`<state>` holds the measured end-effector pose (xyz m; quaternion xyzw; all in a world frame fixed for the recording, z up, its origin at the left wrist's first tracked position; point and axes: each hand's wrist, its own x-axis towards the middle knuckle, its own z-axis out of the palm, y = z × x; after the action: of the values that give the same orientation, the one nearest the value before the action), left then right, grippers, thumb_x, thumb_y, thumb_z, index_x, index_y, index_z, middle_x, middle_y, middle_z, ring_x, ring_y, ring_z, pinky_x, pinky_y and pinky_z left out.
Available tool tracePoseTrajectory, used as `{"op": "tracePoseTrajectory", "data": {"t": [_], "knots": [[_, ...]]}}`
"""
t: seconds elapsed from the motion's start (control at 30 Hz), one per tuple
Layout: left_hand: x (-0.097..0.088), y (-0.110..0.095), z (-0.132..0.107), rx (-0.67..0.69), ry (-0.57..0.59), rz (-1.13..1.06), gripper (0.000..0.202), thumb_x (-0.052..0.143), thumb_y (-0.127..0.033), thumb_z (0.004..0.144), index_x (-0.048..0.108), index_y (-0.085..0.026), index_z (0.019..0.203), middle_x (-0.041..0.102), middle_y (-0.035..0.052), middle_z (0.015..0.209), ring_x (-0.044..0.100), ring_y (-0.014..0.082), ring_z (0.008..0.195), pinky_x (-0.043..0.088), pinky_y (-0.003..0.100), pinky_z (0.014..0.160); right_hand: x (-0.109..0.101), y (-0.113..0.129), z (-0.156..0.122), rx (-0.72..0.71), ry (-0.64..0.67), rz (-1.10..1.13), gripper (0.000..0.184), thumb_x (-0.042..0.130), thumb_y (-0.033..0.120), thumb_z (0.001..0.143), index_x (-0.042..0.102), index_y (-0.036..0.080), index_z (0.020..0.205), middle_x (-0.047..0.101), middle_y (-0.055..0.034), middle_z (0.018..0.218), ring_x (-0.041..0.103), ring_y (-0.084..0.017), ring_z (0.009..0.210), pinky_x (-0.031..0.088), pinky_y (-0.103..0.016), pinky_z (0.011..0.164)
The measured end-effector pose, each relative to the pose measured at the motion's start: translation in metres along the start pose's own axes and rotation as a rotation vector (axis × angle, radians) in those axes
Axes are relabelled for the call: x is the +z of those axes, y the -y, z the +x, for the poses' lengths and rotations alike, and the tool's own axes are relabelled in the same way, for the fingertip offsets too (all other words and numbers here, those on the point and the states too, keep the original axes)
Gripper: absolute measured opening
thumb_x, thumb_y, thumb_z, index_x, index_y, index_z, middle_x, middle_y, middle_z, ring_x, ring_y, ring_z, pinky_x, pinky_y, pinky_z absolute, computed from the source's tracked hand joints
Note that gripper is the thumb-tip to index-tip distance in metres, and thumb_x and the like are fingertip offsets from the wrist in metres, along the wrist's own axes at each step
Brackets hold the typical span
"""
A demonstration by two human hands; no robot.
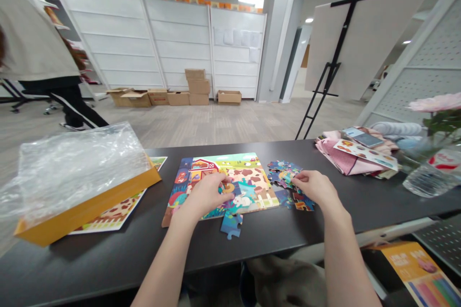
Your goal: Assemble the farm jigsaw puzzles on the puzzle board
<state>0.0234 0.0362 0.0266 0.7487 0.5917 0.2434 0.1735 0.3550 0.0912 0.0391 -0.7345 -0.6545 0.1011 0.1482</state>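
Note:
My left hand rests over a colourful farm-scene puzzle board, thumb and forefinger apart on its dark blue part; no held piece shows between them. One blue puzzle piece lies at the board's near edge, partly on the table. To the right of the board is a heap of loose puzzle pieces. There my right hand pinches a puzzle piece at the heap's edge, its fingertips closed together. Its other fingers are curled under and partly hidden.
On the dark table, an orange box with clear plastic wrap covers part of a printed sheet at left. Folded cloths, a phone and a plastic bottle stand at right. A person is beyond the table.

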Motion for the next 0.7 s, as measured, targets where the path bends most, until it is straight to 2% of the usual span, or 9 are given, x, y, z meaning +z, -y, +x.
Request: {"op": "tracePoseTrajectory", "data": {"t": [0.2, 0.37, 0.7], "knots": [[0.003, 0.004, 0.001, 0.013, 0.019, 0.008, 0.034, 0.074, -0.039, 0.075, 0.07, -0.02, 0.103, 0.073, 0.0077, 0.102, 0.067, 0.0274, 0.095, 0.049, 0.035, 0.08, -0.007, -0.005, 0.0, -0.008, 0.005, 0.015, 0.023, 0.063, 0.043, 0.08, 0.077, 0.026, 0.085, 0.079, -0.0051, 0.091, 0.072, -0.026, 0.086, 0.047, -0.03, 0.067], [0.003, 0.004, 0.001, 0.003, 0.024, 0.004, 0.035, 0.073, -0.039, 0.075, 0.07, -0.02, 0.105, 0.073, 0.0076, 0.103, 0.067, 0.0269, 0.095, 0.049, 0.035, 0.081, -0.011, -0.007, -0.002, -0.015, -0.008, 0.047, 0.025, 0.063, 0.046, 0.079, 0.076, 0.025, 0.083, 0.079, -0.0056, 0.088, 0.072, -0.025, 0.081, 0.047, -0.029, 0.064], [0.003, 0.005, 0.001, 0.0, 0.022, 0.001, 0.036, 0.073, -0.038, 0.075, 0.07, -0.019, 0.106, 0.073, 0.0068, 0.104, 0.067, 0.0263, 0.097, 0.05, 0.034, 0.082, -0.017, -0.007, -0.005, -0.015, -0.143, 0.067, 0.028, 0.06, 0.046, 0.078, 0.075, 0.024, 0.079, 0.077, -0.0062, 0.08, 0.071, -0.026, 0.077, 0.043, -0.031, 0.062]]}}
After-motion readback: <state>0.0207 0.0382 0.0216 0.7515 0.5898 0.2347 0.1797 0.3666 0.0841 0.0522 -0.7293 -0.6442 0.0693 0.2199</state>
